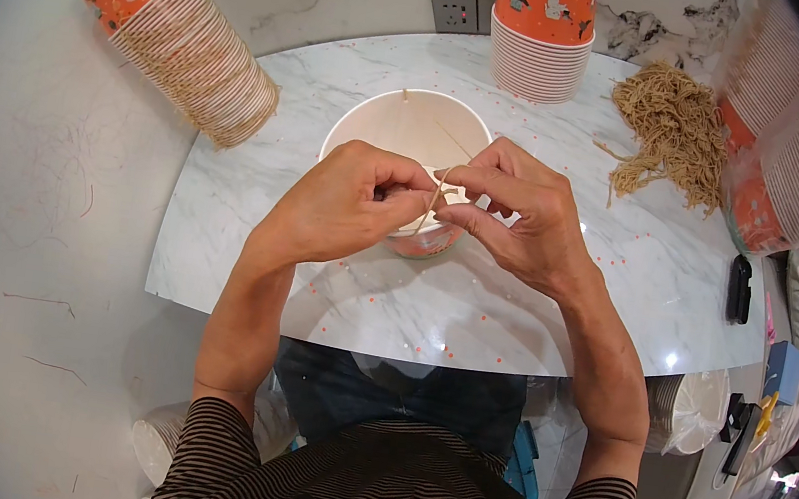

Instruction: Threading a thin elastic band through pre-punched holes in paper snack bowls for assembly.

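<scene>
A large paper bucket [370, 125], white inside with an orange printed outside, stands on the table in front of me. A short bit of cord shows at its far rim. Over the near rim, a strand of tan twine [426, 215] runs between my fingertips. My left hand [341, 196] is closed in a pinch on the twine from the left side. From the right, my right hand [531, 206] pinches the twine between thumb and fingers, with a thin end sticking up past them. The fingers partly hide where the twine meets the rim.
A long stack of paper buckets [198, 51] with twine handles leans at the left. Another stack [538, 61] stands at the back, near a wall socket [456, 14]. Loose twine [673, 124] lies heaped at right, beside plastic-wrapped buckets [781, 189]. A black object [739, 289] sits near the right edge.
</scene>
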The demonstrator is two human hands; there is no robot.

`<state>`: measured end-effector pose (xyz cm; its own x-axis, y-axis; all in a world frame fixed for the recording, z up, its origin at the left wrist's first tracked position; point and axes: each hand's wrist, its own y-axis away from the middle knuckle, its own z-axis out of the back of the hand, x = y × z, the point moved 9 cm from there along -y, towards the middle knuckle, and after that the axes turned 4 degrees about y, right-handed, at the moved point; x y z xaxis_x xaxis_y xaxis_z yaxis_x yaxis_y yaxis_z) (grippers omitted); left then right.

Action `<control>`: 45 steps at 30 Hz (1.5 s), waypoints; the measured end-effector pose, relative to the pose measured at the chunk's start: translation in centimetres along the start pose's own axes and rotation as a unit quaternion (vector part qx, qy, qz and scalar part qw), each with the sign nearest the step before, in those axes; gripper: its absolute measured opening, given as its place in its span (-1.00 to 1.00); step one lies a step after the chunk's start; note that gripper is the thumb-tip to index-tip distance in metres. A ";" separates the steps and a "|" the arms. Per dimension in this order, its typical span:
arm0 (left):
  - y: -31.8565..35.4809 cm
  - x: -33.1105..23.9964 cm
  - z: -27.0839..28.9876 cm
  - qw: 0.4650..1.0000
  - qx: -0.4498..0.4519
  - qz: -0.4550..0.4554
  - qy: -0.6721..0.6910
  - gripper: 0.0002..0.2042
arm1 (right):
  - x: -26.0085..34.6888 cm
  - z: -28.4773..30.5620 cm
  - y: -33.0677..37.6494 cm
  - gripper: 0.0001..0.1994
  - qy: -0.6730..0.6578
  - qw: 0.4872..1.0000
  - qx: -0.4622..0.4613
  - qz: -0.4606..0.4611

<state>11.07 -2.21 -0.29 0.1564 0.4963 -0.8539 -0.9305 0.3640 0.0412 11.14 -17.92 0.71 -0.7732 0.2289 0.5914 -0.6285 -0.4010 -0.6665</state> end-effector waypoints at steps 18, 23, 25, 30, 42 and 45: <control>1.9 -2.5 1.1 0.969 -0.202 -0.077 -0.119 -0.82 | -0.3 0.2 0.2 -0.94 0.012 0.999 -0.025 -0.036; 1.9 -1.5 1.8 0.984 -0.175 -0.007 0.015 -0.84 | -0.2 0.1 0.1 -0.93 0.018 0.999 -0.040 -0.022; 1.8 -1.0 1.1 0.994 -0.102 0.033 0.007 -0.91 | -0.3 0.2 0.2 -0.93 0.025 0.998 -0.046 -0.022; 1.8 -2.5 0.7 0.997 -0.058 -0.046 0.031 -0.82 | -0.4 0.1 0.3 -0.93 0.001 0.999 -0.046 -0.026; 2.2 -2.7 -0.1 0.971 -0.192 -0.143 -0.026 -0.71 | 0.2 -0.6 0.6 -0.96 -0.002 0.999 -0.028 -0.019; 2.1 -2.4 0.1 0.957 -0.208 -0.185 -0.075 -0.74 | 0.4 -0.7 0.6 -0.97 0.010 1.000 -0.009 -0.009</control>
<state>8.77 -2.55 1.95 0.5184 0.5126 -0.6845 -0.8483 0.2074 -0.4872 10.41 -17.47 0.28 -0.7634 0.2531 0.5943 -0.6433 -0.3813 -0.6640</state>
